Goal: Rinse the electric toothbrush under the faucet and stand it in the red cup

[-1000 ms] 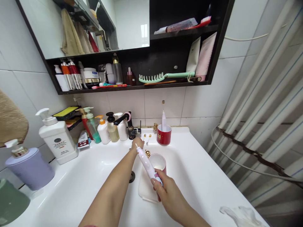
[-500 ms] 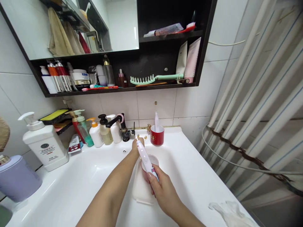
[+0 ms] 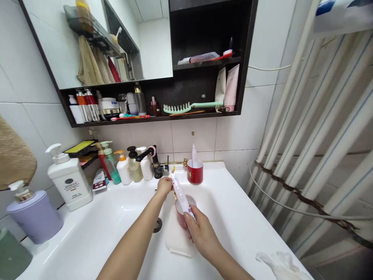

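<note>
My right hand (image 3: pixel 204 229) is closed around the pale pink handle of an electric toothbrush (image 3: pixel 181 196), its head pointing up and away toward the faucet. Just left of the brush head, my left hand (image 3: pixel 165 186) is closed, fingertips pinched. A gold-coloured beaded strand (image 3: pixel 175 193) shows between those fingers and the brush, partly hidden; a yellow bit appears at the brush tip. Below the toothbrush stands a red cup (image 3: pixel 181 218) with a pale inside, partly covered by my right hand. It is on or over a white flat block (image 3: pixel 178 243) in the sink.
Another red cup (image 3: pixel 195 173) holding a pale pink device stands on the sink's back ledge, beside a small gold-coloured object (image 3: pixel 185 161). The black faucet (image 3: pixel 155 161) and several pump bottles line the left. Crumpled white plastic (image 3: pixel 281 264) lies front right. A dark cabinet (image 3: pixel 204 83) hangs above.
The camera view has tilted up and shifted left. My left hand has come slightly back and left of the brush, exposing the gold-coloured strand and the sink drain. My right hand keeps its grip.
</note>
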A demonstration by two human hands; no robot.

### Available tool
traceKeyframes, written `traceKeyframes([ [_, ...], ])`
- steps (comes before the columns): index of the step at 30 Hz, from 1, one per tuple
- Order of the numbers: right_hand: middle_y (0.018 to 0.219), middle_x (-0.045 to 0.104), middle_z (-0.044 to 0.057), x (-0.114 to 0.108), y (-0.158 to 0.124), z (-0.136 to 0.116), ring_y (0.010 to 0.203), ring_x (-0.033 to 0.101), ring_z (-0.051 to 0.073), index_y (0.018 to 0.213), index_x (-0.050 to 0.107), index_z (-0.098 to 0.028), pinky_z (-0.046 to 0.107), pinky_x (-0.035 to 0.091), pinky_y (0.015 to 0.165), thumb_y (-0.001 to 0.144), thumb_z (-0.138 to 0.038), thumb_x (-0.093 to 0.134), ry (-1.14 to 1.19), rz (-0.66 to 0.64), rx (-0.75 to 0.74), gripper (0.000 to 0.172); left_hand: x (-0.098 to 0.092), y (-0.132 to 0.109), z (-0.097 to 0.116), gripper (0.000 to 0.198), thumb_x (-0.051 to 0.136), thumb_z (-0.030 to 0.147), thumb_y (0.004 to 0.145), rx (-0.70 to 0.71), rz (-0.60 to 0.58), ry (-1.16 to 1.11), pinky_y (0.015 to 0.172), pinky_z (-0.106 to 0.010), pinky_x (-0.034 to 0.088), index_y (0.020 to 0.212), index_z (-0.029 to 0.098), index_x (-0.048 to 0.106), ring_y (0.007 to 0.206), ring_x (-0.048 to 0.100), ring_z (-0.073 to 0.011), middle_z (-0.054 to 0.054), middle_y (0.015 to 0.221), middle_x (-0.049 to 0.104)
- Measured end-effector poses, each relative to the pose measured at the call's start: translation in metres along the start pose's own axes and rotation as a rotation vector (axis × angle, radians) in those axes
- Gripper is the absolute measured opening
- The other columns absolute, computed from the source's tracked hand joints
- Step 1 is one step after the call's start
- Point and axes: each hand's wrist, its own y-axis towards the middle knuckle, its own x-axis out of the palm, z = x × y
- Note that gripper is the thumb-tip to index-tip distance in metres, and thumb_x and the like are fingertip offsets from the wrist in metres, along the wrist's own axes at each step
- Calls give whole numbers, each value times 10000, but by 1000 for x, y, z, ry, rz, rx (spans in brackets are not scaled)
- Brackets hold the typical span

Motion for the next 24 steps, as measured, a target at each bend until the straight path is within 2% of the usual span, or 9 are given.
traceKeyframes([
  [4,549,387,-45,7,-4,5,380,364,42,753,403,-160,175,312,369,709,-365,327,-16,-122,33,223,-37,-30,5,131,495,182,647,-78,74,-184,383,-120,346,543,131,434,365,424,-18,37,441,451],
  [8,538,398,-52,16,-11,9,364,362,33,691,379,-164,173,295,369,710,-374,329,-21,-234,79,217,-59,-49,9,148,493,186,662,-190,97,-551,362,-105,349,547,125,423,348,416,-12,36,426,440],
  [12,550,401,-55,21,-13,5,353,352,21,650,350,-169,173,288,375,717,-388,317,11,-304,127,232,-63,-53,8,125,505,170,653,-171,28,-647,377,-136,379,564,123,431,369,444,-39,21,430,460],
  [16,544,395,-59,23,-11,3,345,343,19,640,342,-171,173,283,369,706,-410,331,20,-284,158,249,-62,-50,5,137,521,169,638,-162,-32,-613,390,-148,389,550,126,426,384,456,-49,20,427,463],
  [24,553,398,-55,23,-12,3,338,329,15,654,355,-165,168,267,348,705,-401,340,96,-305,171,242,-65,-53,9,159,556,181,604,-135,-31,-520,381,-129,376,529,131,425,363,437,-32,29,414,462],
])
